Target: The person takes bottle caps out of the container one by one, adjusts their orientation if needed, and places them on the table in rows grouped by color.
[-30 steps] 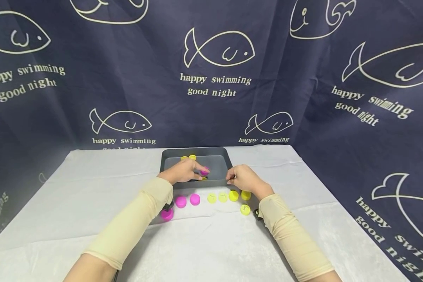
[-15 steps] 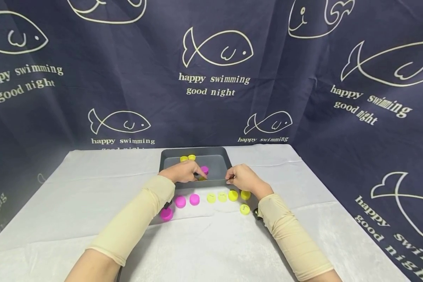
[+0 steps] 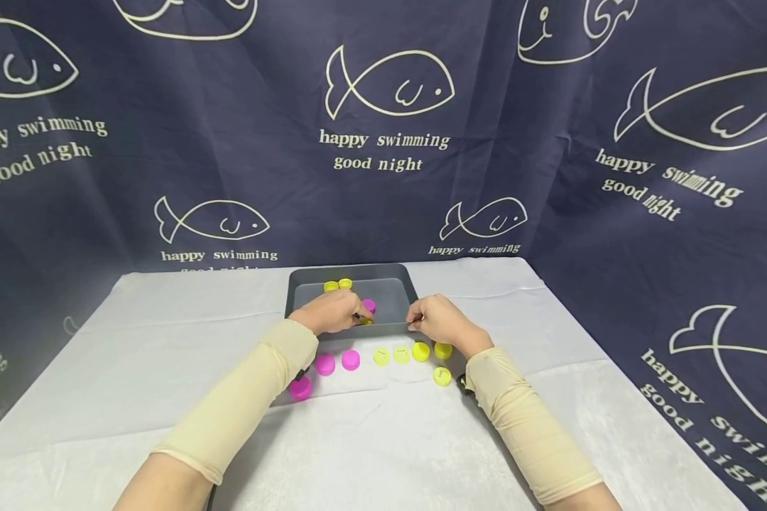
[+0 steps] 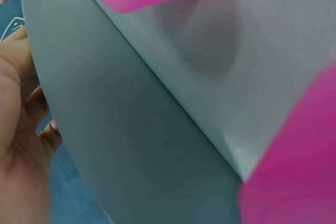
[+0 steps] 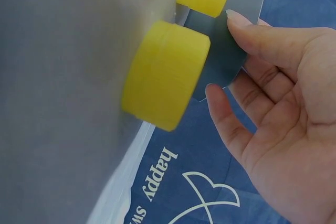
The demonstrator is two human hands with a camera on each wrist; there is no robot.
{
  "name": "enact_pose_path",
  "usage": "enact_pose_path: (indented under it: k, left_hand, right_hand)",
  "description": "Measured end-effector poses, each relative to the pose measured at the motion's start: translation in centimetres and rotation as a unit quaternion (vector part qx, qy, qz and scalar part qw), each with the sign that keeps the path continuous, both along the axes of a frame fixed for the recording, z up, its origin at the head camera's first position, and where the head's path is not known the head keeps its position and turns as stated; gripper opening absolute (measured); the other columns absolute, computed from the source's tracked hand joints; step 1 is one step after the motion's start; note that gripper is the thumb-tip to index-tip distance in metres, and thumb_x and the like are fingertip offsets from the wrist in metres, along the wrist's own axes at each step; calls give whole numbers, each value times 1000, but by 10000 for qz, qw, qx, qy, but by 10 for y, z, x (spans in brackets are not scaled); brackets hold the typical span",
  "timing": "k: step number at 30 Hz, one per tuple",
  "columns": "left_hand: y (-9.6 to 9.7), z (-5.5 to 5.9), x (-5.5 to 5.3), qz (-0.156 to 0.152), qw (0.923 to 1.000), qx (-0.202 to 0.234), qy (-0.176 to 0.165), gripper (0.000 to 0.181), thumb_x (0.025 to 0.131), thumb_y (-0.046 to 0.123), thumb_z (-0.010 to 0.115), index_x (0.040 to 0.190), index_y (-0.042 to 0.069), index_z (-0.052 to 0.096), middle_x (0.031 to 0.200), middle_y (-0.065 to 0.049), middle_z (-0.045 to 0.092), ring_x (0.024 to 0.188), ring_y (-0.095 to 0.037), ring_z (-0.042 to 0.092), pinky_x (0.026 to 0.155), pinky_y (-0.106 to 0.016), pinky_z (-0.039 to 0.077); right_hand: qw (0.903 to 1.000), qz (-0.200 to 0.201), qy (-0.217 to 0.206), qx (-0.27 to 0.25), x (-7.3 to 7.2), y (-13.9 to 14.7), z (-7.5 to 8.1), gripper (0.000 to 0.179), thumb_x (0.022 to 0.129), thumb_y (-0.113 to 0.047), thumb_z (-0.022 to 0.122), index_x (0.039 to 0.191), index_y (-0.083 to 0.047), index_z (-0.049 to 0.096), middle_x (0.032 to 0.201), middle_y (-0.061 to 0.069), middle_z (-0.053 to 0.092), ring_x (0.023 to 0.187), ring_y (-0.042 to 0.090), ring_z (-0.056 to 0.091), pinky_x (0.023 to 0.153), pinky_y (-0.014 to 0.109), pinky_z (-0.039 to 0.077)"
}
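In the head view my left hand reaches over the near wall of a dark grey tray. Its thumb and index finger pinch a yellow bottle cap just inside that wall, partly covered by the fingers. A pink bottle cap lies right behind it on the tray floor. My right hand grips the tray's near right corner. In the right wrist view the thumb presses the outer wall, with other fingers behind it. The left wrist view shows fingers behind the tray wall and no yellow cap.
Two yellow caps sit at the tray's back left. On the white tablecloth, in front of the tray, are three pink caps to the left and several yellow caps to the right. A dark fish-print curtain stands behind.
My left thumb and index finger, spread apart a second ago, have closed together at the yellow cap by the near wall. The right hand keeps its place on the tray corner.
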State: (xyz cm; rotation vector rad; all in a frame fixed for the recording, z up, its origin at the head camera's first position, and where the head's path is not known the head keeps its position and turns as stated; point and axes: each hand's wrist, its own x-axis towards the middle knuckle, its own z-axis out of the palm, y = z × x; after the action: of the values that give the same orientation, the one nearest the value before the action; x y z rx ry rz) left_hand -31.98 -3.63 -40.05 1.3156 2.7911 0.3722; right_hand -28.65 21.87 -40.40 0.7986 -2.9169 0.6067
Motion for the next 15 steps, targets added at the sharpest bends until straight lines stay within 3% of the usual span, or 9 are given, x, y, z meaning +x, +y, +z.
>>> enact_pose_path:
  k: [4,9,15]
  left_hand:
    - [-1,2,1,-138,9998,97,140,32,91,-5,65,117,11,74,105,1,72,92,-12,63,77,-22,50]
    - [-4,7,7,-97,9997,197,-60,44,97,-6,53,136,12,62,109,-3,61,92,-14,57,75,-23,48]
    - [-4,13,17,40,10000,57,46,49,99,-1,48,145,16,52,109,-5,50,95,-14,53,77,-25,46]
  right_hand:
    - [10000,29,17,17,-2,0,-1,6,88,-8,75,83,-11,76,84,-5,73,88,17,67,88,38,53]
    - [10000,48,1,1,-1,0,0,6,88,-8,74,84,-10,76,85,-5,73,88,17,67,86,37,53]
    - [9999,139,77,24,0,0,1,7,86,-5,75,83,-11,76,81,-6,72,86,17,67,85,38,53]
